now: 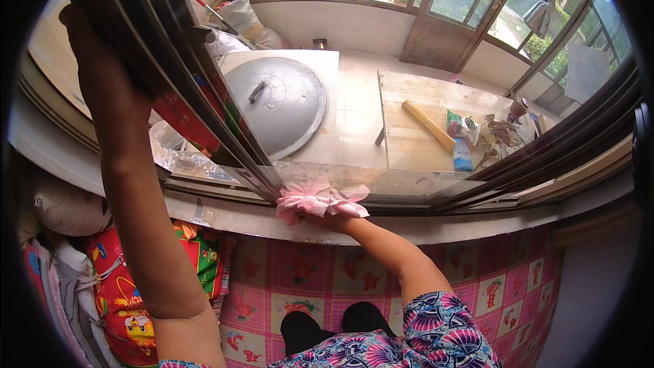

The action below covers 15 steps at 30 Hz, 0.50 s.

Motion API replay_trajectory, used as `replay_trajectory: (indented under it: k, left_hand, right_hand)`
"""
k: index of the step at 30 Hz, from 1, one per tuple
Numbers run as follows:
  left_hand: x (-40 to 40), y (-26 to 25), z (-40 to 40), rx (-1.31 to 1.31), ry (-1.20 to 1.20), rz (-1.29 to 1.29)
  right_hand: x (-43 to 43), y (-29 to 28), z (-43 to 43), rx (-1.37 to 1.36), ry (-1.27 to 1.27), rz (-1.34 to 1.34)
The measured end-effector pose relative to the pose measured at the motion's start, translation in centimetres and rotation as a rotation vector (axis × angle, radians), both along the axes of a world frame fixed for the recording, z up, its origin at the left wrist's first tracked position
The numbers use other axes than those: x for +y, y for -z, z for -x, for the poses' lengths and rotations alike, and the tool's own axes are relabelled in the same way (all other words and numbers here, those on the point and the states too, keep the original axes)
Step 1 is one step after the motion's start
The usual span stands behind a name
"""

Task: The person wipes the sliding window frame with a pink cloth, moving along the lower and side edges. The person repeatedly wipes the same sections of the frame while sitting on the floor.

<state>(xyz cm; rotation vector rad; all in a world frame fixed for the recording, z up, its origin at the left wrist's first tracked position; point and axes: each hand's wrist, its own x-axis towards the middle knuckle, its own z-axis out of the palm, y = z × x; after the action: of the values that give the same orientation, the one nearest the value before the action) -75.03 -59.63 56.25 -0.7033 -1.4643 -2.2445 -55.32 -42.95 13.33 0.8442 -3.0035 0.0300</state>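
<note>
My right hand (332,222) holds a crumpled pink cloth (319,203) against the bottom of the window glass (352,176), just above the sill (409,229). The cloth hides most of its fingers. High on the left, my left hand (104,56) is raised to the dark upright frame of a sliding window sash (168,46), with the thumb on the near side. Shadow hides the other fingers there. The lower corner of this sash meets the track beside the pink cloth.
Beyond the glass are a large metal lid (278,105) and a wooden table (409,148) bearing dried noodle-like sticks (428,123) and packets (463,153). On my side, a patterned pink covering (301,296) lies below the sill. Colourful bedding (122,306) is piled at left.
</note>
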Motion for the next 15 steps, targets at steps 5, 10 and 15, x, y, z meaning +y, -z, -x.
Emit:
replay_trajectory:
  k: [5,10,15]
  left_hand:
    - [-0.4,0.2,-0.6,-0.088,-0.039,0.048]
    - [-0.1,0.1,-0.8,-0.102,-0.004,0.003]
    - [-0.1,0.3,-0.6,-0.12,0.098,-0.021]
  right_hand:
    - [6.3,0.0,-6.7,-0.239,0.067,0.001]
    - [13.3,-6.1,-15.2,-0.483,0.299,0.112]
    - [12.8,-12.2,-15.2,-0.545,0.445,0.34]
